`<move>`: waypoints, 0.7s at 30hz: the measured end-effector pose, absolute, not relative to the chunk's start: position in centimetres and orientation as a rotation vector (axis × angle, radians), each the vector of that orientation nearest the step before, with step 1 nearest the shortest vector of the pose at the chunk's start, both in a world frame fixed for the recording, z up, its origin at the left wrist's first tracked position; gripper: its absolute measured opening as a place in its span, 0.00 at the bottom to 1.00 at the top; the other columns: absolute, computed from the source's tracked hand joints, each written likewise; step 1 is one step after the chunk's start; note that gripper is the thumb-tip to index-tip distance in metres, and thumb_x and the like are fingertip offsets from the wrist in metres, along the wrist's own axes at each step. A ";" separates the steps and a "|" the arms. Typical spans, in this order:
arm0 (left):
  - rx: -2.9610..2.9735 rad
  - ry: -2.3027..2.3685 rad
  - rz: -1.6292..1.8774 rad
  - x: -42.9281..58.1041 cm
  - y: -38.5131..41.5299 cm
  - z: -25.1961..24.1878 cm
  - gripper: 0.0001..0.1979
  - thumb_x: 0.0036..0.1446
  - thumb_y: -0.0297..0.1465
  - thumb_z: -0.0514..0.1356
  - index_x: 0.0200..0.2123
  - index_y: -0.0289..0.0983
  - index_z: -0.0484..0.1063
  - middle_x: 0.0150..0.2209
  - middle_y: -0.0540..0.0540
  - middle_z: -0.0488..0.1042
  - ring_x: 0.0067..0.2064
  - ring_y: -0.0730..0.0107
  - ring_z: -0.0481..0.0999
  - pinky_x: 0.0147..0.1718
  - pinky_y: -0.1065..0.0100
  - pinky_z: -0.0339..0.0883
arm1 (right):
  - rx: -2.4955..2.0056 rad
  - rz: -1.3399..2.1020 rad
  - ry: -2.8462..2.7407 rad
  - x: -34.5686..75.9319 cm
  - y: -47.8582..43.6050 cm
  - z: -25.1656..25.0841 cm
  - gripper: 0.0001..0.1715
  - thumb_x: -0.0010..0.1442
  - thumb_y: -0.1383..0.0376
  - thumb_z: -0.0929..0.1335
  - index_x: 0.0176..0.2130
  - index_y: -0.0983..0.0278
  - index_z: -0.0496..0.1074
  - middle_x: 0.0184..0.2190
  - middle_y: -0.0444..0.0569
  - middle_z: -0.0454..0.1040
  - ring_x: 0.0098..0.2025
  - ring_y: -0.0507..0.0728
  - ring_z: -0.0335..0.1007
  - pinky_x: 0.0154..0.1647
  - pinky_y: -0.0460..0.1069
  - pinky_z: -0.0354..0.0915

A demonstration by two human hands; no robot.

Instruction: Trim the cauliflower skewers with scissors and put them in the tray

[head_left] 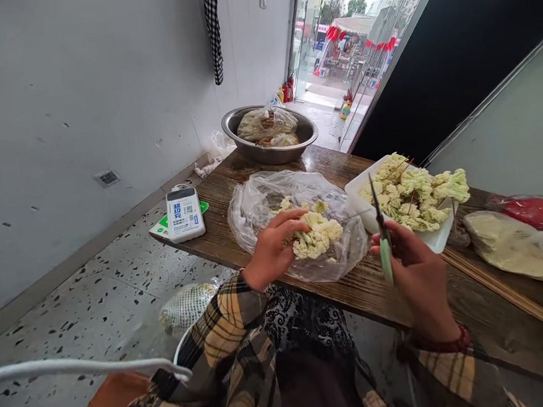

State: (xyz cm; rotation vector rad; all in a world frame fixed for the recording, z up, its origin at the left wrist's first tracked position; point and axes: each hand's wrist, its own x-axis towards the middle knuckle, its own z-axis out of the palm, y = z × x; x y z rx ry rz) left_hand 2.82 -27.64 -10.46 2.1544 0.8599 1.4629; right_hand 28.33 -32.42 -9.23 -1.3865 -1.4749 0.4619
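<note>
My left hand [274, 248] is closed around a chunk of cauliflower [318, 235], holding it over an open clear plastic bag [257, 207] with more florets inside. My right hand [413, 265] grips a pair of scissors [382, 233] with a pale green handle, blades pointing up and away, just right of the cauliflower. A thin skewer appears to stick out of the cauliflower toward the scissors. Behind the scissors a white tray [434, 238] is piled with skewered cauliflower pieces [414, 193].
A dark wooden table [365, 290] carries a metal basin [272, 151] with bagged food at the far end, a white power bank [185, 214] at the left corner, loose bamboo skewers [495, 284] and bagged food [511, 245] at the right. A net bag [188, 305] lies on the floor.
</note>
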 end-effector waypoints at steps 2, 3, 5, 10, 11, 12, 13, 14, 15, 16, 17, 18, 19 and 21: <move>2.128 0.821 1.398 2.9 -27.5 -9.7 0.15 0.51 0.16 0.55 0.39 0.38 0.72 0.52 0.41 0.73 0.55 0.63 0.72 0.53 0.58 0.66 | -1.328 0.366 -1.539 28.6 -31.1 -8.5 0.28 0.52 0.60 0.74 0.53 0.57 0.70 0.43 0.50 0.77 0.44 0.60 0.75 0.50 0.59 0.70; 2.116 0.800 1.365 2.9 -27.5 -9.2 0.16 0.51 0.16 0.55 0.39 0.38 0.73 0.51 0.41 0.74 0.54 0.64 0.72 0.53 0.59 0.65 | -1.305 0.337 -1.589 28.7 -30.5 -8.0 0.29 0.52 0.60 0.74 0.53 0.57 0.69 0.44 0.50 0.76 0.46 0.60 0.74 0.51 0.59 0.69; 2.079 0.761 1.301 3.0 -27.4 -8.2 0.15 0.51 0.16 0.55 0.38 0.38 0.73 0.50 0.42 0.74 0.53 0.64 0.73 0.52 0.60 0.66 | -1.271 0.356 -1.701 28.6 -29.7 -7.4 0.28 0.52 0.60 0.74 0.52 0.57 0.69 0.45 0.51 0.75 0.46 0.60 0.74 0.51 0.58 0.69; 1.965 0.702 1.068 2.8 -26.9 -6.9 0.11 0.51 0.19 0.58 0.36 0.37 0.75 0.49 0.42 0.75 0.51 0.63 0.74 0.47 0.63 0.68 | -1.242 0.692 -1.811 28.0 -30.2 -7.9 0.22 0.55 0.60 0.72 0.49 0.59 0.68 0.39 0.48 0.73 0.39 0.55 0.73 0.42 0.50 0.71; 1.930 0.685 1.019 2.7 -26.7 -7.0 0.10 0.51 0.20 0.59 0.36 0.36 0.75 0.48 0.42 0.75 0.50 0.63 0.75 0.46 0.64 0.68 | -1.250 0.752 -1.787 27.8 -30.7 -8.3 0.23 0.55 0.60 0.72 0.49 0.59 0.68 0.38 0.47 0.73 0.39 0.55 0.73 0.41 0.50 0.71; 1.887 0.667 0.979 2.7 -26.5 -7.2 0.09 0.50 0.21 0.61 0.35 0.36 0.76 0.47 0.41 0.76 0.49 0.63 0.75 0.45 0.64 0.69 | -1.258 0.816 -1.753 27.6 -31.2 -8.8 0.23 0.55 0.60 0.72 0.50 0.59 0.68 0.38 0.47 0.72 0.38 0.54 0.72 0.41 0.49 0.70; 1.836 0.647 0.953 2.7 -26.3 -7.5 0.07 0.50 0.23 0.62 0.34 0.36 0.76 0.47 0.41 0.76 0.49 0.62 0.75 0.45 0.64 0.69 | -1.263 0.886 -1.705 27.3 -31.7 -9.2 0.25 0.54 0.60 0.73 0.51 0.59 0.67 0.37 0.46 0.71 0.37 0.54 0.72 0.41 0.49 0.70; 1.780 0.625 0.938 2.7 -26.1 -7.8 0.06 0.49 0.24 0.63 0.33 0.36 0.76 0.46 0.41 0.77 0.49 0.62 0.76 0.45 0.64 0.69 | -1.261 0.958 -1.646 27.1 -32.2 -9.6 0.26 0.54 0.60 0.73 0.52 0.59 0.67 0.37 0.46 0.71 0.37 0.53 0.71 0.41 0.49 0.70; 1.720 0.604 0.927 2.9 -25.9 -8.2 0.06 0.50 0.25 0.63 0.34 0.36 0.76 0.46 0.40 0.77 0.48 0.61 0.76 0.46 0.63 0.69 | -1.254 1.026 -1.581 26.8 -32.7 -9.9 0.28 0.54 0.60 0.73 0.53 0.59 0.66 0.36 0.45 0.71 0.37 0.53 0.71 0.41 0.49 0.70; 1.654 0.581 0.919 3.1 -25.7 -8.6 0.08 0.50 0.27 0.64 0.36 0.37 0.77 0.47 0.40 0.77 0.48 0.61 0.76 0.46 0.63 0.70 | -1.247 1.082 -1.515 26.6 -33.0 -10.1 0.30 0.53 0.60 0.74 0.53 0.59 0.66 0.35 0.45 0.71 0.37 0.53 0.71 0.41 0.49 0.70; 1.582 0.558 0.927 3.4 -25.5 -9.1 0.12 0.50 0.28 0.65 0.40 0.37 0.76 0.48 0.39 0.77 0.48 0.61 0.77 0.46 0.62 0.70 | -1.241 1.120 -1.448 26.4 -33.3 -10.2 0.31 0.52 0.60 0.74 0.53 0.59 0.66 0.35 0.44 0.72 0.37 0.53 0.71 0.41 0.49 0.69; 1.505 0.542 0.956 3.8 -25.4 -9.5 0.18 0.49 0.28 0.66 0.46 0.38 0.75 0.50 0.38 0.76 0.48 0.60 0.77 0.46 0.62 0.70 | -1.233 1.138 -1.382 26.1 -33.4 -10.2 0.32 0.51 0.60 0.75 0.53 0.59 0.66 0.34 0.44 0.72 0.37 0.54 0.71 0.41 0.49 0.69; 1.425 0.542 1.013 4.2 -25.3 -9.9 0.24 0.48 0.29 0.67 0.51 0.39 0.72 0.52 0.38 0.75 0.49 0.60 0.77 0.46 0.61 0.71 | -1.227 1.139 -1.321 26.0 -33.4 -10.1 0.32 0.50 0.61 0.76 0.52 0.59 0.67 0.34 0.44 0.72 0.37 0.54 0.71 0.41 0.49 0.69; 1.268 0.606 1.178 5.2 -25.4 -10.9 0.31 0.46 0.30 0.68 0.56 0.39 0.67 0.54 0.37 0.73 0.49 0.60 0.76 0.46 0.62 0.71 | -1.224 1.085 -1.214 25.6 -33.2 -10.0 0.32 0.48 0.62 0.76 0.51 0.59 0.67 0.34 0.43 0.72 0.37 0.53 0.71 0.41 0.49 0.69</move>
